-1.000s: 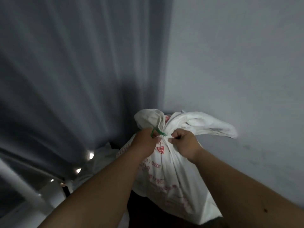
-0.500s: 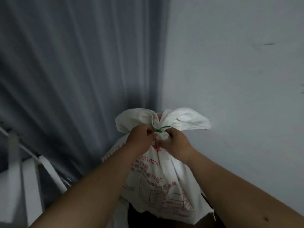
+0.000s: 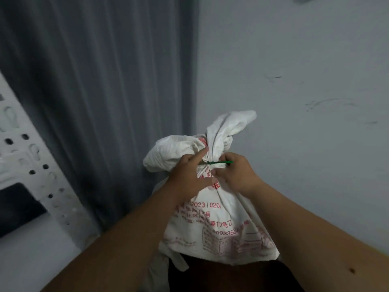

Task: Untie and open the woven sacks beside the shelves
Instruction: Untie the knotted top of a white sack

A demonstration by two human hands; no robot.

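Sack (image 3: 212, 224) centre frame: white woven, red printed text and boxed line drawings. Tie (image 3: 219, 162) at neck: bright green. Curtain (image 3: 101, 91) left half: grey, vertical folds. Wall (image 3: 305, 70) right: pale grey-white, faint dark scuffs. Shelf post (image 3: 27, 163) left edge: white, dotted with dark holes.

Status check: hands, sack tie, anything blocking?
Left hand fingers straight against sack neck. Right hand pinching green tie, still knotted. Nothing blocking.
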